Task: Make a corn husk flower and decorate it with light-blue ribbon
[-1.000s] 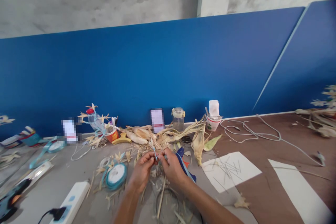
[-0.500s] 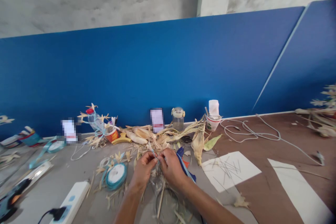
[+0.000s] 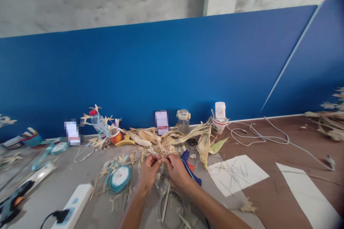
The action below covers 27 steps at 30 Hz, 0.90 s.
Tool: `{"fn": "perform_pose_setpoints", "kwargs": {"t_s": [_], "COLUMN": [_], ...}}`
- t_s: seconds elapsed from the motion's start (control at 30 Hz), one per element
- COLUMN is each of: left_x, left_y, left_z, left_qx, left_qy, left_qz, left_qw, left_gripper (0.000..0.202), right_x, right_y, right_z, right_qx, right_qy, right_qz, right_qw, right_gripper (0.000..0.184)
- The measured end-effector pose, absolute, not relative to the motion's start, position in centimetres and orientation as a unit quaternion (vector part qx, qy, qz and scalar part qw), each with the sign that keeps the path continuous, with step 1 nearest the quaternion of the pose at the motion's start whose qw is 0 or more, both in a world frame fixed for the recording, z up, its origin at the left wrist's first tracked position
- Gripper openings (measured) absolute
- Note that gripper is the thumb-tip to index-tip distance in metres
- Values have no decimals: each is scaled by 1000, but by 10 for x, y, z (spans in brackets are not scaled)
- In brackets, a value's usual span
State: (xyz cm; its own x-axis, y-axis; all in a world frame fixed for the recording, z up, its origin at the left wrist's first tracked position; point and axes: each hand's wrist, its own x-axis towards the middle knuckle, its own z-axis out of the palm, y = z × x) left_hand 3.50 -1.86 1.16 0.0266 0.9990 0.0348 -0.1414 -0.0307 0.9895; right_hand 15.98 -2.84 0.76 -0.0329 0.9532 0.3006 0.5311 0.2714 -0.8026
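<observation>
My left hand (image 3: pixel 147 174) and my right hand (image 3: pixel 176 171) meet low in the middle of the view, fingers pinched together on a small piece of pale corn husk wound with thin blue ribbon (image 3: pixel 158 156). They hover just above a litter of husk scraps (image 3: pixel 150 139). A roll of teal ribbon (image 3: pixel 119 178) lies just left of my left hand. A blue glue gun (image 3: pixel 191 171) lies right beside my right hand. A thin stick and a wire ring (image 3: pixel 169 205) rest under my wrists.
A white power strip (image 3: pixel 72 205) lies at the lower left. White paper with thin wires (image 3: pixel 236 173) sits to the right, near a white cable (image 3: pixel 258 136). A glass jar (image 3: pixel 183 121) and a paper cup (image 3: pixel 219 125) stand against the blue partition (image 3: pixel 172 71).
Both hands have dropped slightly and drawn closer together, and the small husk and ribbon piece has sunk between the fingertips. The view has shifted a little.
</observation>
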Motion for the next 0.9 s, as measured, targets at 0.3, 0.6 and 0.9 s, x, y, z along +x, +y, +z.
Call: {"fn": "perform_pose_setpoints", "kwargs": {"t_s": [0.3, 0.6, 0.9], "left_x": [34, 32, 31], "left_y": [-16, -18, -15], "left_z": [9, 11, 5], "left_qx": [477, 432, 453], "left_qy": [432, 405, 413], "left_qz": [533, 532, 523], "left_qw": [550, 606, 593], "left_gripper": [18, 18, 21], "right_x": [158, 163, 165], "right_y": [-25, -26, -28], "right_z": [4, 7, 14], "right_qx": [-536, -543, -559], "right_qy": [-634, -620, -637], "right_qz": [340, 349, 334], "right_qw": [441, 446, 414], "right_gripper": [25, 24, 23]}}
